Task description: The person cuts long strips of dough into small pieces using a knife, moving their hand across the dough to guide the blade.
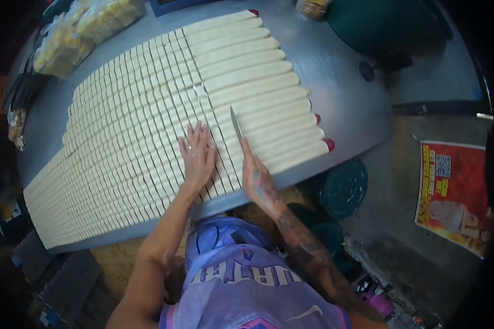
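Observation:
Long pale dough rolls lie side by side across a metal table [343, 93]. To the left they are cut into many short dough pieces [121, 126] in straight lines. On the right the uncut dough rolls [258, 66] stay whole, and some show a dark red end [328, 145]. My left hand [199, 156] rests flat on the cut pieces, fingers stretched away from me. In my right hand [253, 172] is a knife [236, 123], its blade pointing away from me over the uncut rolls, just right of the last cut lines.
Clear bags of yellowish food [101, 24] sit at the table's far left. A big dark green container [376, 24] stands at the far right. Teal round stools [344, 188] are below the right edge. A red poster [453, 200] is at the right.

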{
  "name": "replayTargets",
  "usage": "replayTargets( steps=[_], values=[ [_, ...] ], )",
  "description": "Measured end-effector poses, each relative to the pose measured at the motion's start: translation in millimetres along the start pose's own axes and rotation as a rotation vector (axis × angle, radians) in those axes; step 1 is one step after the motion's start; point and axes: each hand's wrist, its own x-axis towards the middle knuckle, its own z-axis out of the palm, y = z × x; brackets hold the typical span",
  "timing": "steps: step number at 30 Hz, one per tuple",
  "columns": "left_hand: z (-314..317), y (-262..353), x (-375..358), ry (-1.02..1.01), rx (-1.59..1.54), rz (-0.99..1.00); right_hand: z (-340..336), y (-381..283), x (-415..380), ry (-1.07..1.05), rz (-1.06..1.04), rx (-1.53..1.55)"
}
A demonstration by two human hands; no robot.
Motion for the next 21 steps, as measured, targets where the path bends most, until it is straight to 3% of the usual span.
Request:
replayTargets(
  steps=[6, 11, 14, 15, 17, 19, 21],
  values=[
    [-51, -74, 212, 0.163, 0.020, -0.014, 21, -1, 225, -0.042, -0.006, -0.151],
    [-71, -121, 355, 0.168, 0.259, 0.064, 33, -6, 364, -0.019, -0.248, -0.418],
    [-65, -146, 382, 0.121, 0.362, 0.074, 37, -16, 404, 0.086, -0.348, -0.408],
    [-64, -146, 382, 0.128, 0.365, 0.082, 35, -18, 415, -0.020, -0.334, -0.483],
    [-64, -144, 379, 0.126, 0.363, 0.085, 40, -18, 421, 0.017, -0.352, -0.496],
    [-62, -141, 378, 0.216, 0.308, 0.112, 35, -24, 421, 0.058, -0.368, -0.520],
    [-64, -141, 376, 0.167, 0.342, 0.124, 26, -31, 418, -0.115, -0.279, -0.617]
  ],
)
